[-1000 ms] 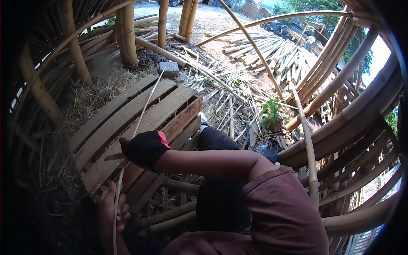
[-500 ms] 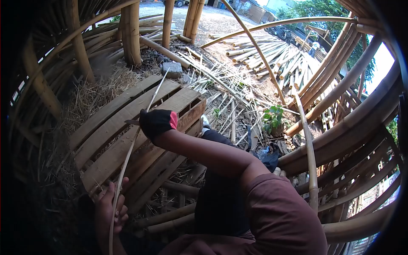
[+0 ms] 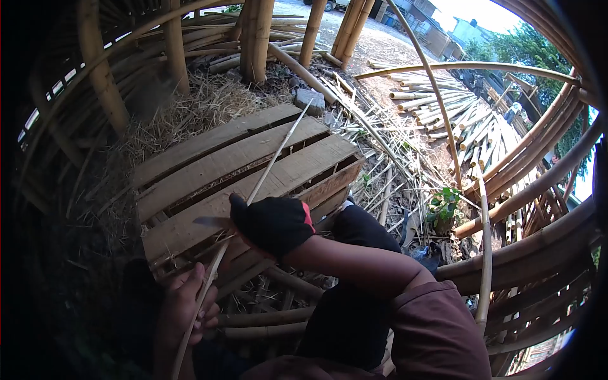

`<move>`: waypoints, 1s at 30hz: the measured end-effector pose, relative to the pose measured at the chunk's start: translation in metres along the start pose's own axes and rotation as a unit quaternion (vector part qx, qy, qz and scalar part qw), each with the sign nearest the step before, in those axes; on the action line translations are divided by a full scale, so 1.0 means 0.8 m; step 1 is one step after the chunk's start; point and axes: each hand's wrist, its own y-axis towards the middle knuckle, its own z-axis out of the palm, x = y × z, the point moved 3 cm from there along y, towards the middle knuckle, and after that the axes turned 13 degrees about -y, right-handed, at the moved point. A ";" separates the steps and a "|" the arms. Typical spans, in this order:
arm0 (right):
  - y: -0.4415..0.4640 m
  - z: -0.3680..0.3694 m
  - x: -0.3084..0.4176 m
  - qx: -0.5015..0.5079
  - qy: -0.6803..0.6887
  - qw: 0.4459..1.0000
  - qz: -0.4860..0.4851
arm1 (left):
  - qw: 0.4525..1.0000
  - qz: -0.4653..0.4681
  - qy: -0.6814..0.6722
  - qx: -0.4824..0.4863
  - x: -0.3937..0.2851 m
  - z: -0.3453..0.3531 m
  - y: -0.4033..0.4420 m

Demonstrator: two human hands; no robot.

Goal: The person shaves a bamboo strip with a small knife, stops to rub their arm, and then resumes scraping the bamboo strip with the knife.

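A long, thin bamboo strip [image 3: 276,156] runs slantwise from the bottom edge up over a slatted wooden pallet [image 3: 231,161]. Its lower part lies in my bare left hand [image 3: 190,301], thumb and fingers closed around it. My right hand [image 3: 273,226], in a black glove with red trim, grips a knife [image 3: 212,221] whose blade points left across the strip. The glove hides the knife's handle and part of the strip. A short gap separates the two hands along the strip, with the right one farther up.
Dry shavings [image 3: 180,117] heap beyond the pallet, near upright bamboo posts [image 3: 258,44]. A grey block [image 3: 309,101] sits behind its far corner. Cut bamboo poles [image 3: 443,104] lie in a pile outside. Curved bamboo poles [image 3: 525,253] frame the right side.
My right hand with the knife has slid down the strip toward my left hand. The camera has turned left, so the surroundings appear farther right.
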 end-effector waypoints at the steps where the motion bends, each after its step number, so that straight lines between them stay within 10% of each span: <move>1: 0.018 0.007 -0.019 -0.003 -0.023 1.000 0.001 | 0.999 0.005 0.030 0.012 -0.004 0.006 -0.003; 18: 0.001 0.006 -0.004 -0.074 -0.117 0.990 0.019 | 0.998 0.003 0.038 0.047 -0.009 0.013 -0.004; 24: 0.030 0.002 -0.030 0.071 -0.004 0.997 0.039 | 0.998 0.010 0.035 0.058 -0.005 0.006 -0.003; 30: 0.000 0.004 0.000 -0.053 -0.090 0.994 0.011 | 0.998 0.007 0.056 0.034 -0.004 0.001 0.003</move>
